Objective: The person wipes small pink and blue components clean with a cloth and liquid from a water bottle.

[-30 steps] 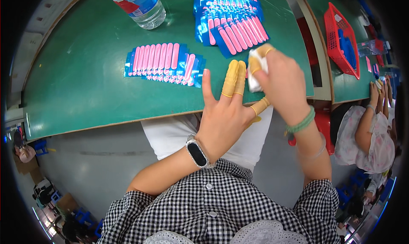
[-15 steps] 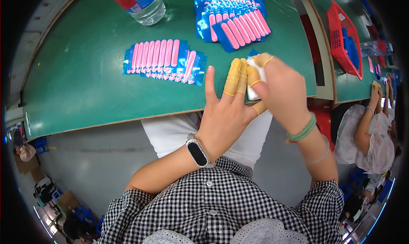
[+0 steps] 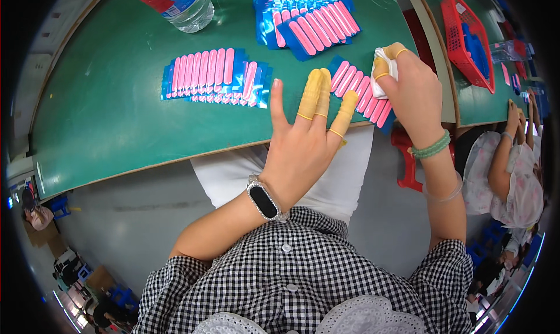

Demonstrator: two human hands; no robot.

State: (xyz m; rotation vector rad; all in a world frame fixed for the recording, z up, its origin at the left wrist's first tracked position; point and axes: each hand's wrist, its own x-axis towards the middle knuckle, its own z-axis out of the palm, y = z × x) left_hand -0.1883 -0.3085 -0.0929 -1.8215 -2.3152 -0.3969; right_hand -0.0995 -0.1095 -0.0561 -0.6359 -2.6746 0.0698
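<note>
left hand: centre frame, palm down, fingers spread flat and open, holding nothing; yellow finger cots on three fingers, black wristband on the wrist.
right hand: right of centre, fingers curled tight round a white cloth, green bead bracelet at the wrist.
pack under hands: blue card with pink strips, at the green table edge, between both hands, cloth just over it.
fanned packs: same kind, left of centre.
stack: top centre.
bottle: clear, upper left.
red basket: upper right.
vs earlier: hands were pressed together; now apart, pack exposed.
</note>
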